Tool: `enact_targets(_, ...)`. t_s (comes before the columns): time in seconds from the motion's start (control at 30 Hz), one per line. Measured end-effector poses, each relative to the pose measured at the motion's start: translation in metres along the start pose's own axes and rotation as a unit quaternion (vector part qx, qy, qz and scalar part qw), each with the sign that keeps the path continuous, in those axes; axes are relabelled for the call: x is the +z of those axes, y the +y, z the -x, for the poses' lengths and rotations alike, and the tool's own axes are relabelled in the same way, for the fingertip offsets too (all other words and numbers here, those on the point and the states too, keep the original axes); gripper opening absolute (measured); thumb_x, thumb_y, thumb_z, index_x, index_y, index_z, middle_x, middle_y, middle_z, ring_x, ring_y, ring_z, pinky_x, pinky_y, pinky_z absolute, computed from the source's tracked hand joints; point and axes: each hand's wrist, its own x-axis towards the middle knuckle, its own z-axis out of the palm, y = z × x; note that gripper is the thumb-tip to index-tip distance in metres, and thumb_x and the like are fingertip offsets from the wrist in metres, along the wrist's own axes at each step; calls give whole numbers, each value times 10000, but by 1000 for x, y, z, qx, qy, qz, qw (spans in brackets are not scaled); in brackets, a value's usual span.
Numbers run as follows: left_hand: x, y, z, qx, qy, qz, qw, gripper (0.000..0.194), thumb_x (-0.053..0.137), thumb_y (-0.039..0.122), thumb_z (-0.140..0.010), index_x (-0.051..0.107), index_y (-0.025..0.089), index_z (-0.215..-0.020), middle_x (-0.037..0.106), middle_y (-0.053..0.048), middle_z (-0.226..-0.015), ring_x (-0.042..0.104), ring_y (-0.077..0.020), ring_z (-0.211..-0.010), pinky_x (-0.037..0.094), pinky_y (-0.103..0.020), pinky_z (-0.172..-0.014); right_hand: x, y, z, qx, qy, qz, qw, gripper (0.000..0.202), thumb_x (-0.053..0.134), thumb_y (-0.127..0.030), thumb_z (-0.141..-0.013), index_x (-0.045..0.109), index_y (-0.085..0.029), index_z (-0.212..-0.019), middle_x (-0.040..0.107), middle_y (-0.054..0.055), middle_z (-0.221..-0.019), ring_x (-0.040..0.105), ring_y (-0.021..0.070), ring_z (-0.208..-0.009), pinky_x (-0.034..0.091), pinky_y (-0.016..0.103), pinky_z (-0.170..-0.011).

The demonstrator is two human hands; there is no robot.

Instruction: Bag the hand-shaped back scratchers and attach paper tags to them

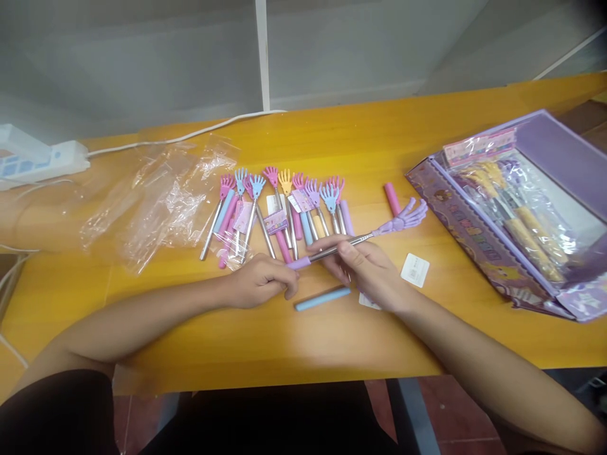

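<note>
A purple hand-shaped back scratcher with a metal rod is held across both hands, its head pointing right. My left hand is closed around the purple grip at its lower left end. My right hand pinches the metal rod between thumb and fingers. Beyond my hands lie several scratchers in pink, blue, purple and yellow, with loose coloured grip tubes and small cards among them. Just below the held rod rests a blue tube; a pink tube lies behind the purple head.
Crumpled clear plastic bags lie at the left, near a white power strip with its cable. An open purple box holding wrapped scratchers stands at the right. A white card rests right of my right hand on the yellow table.
</note>
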Motion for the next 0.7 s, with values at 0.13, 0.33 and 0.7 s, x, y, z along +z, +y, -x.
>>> enact_targets(0.13,-2,-1,-1,-14,-3,14,1000,356,444,13,-924,698,185,-744,762,1,-739,706,-116,-688,511,-202,-751,-32,-16,-10,-79,133,-76,985,376,618,-603,-1037,758,-266,-1127,330,-48,-665,210,124,-517,164,328,-503)
enact_targets(0.33,-5,1,-4,-32,-47,26,998,330,457,19,-923,715,184,-801,792,-2,-799,727,-120,-746,508,-200,-765,-64,-18,-16,-171,233,60,955,286,665,-559,-996,748,-287,-962,490,14,-731,319,159,-558,240,334,-500)
enact_targets(0.7,-7,3,-5,-30,-87,31,995,367,476,-12,-921,767,195,-836,816,2,-820,727,-118,-744,520,-205,-758,-63,-10,-9,-224,231,217,922,255,543,-179,-942,665,-241,-726,562,-8,-656,460,165,-581,511,432,-930)
